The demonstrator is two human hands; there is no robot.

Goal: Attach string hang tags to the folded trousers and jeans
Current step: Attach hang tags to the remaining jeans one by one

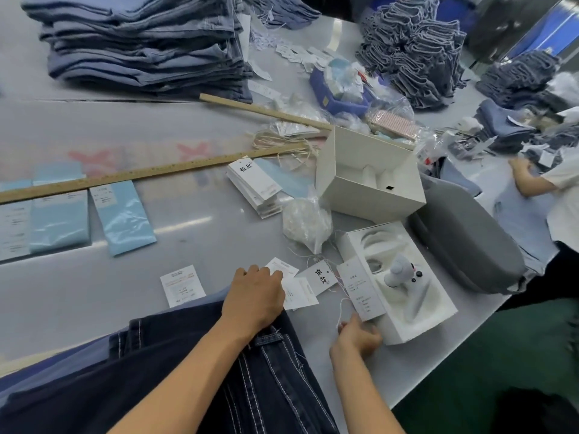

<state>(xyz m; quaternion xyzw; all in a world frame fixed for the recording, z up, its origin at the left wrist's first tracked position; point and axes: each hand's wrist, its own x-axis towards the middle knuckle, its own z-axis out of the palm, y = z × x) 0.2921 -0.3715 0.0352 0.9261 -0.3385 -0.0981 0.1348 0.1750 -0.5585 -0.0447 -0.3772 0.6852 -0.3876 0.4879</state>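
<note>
Dark navy jeans (194, 364) with white stitching lie in front of me on the grey table (203, 233). My left hand (255, 292) rests at the jeans' far edge, its curled fingers on a white tag (280, 268). More white hang tags (319, 278) lie fanned out just right of it. My right hand (358, 338) pinches a thin white string (340, 311) beside a long white tag (363, 289). A stack of hang tags (255, 186) sits farther back.
An open white box (416, 311) with a small white device (401, 274) is right of my hands, a second white box (369, 180) and a grey case (466, 242) behind it. Wooden rulers (125, 177), blue packets (120, 217), stacked jeans (141, 45) and another person's arm (529, 180) are around.
</note>
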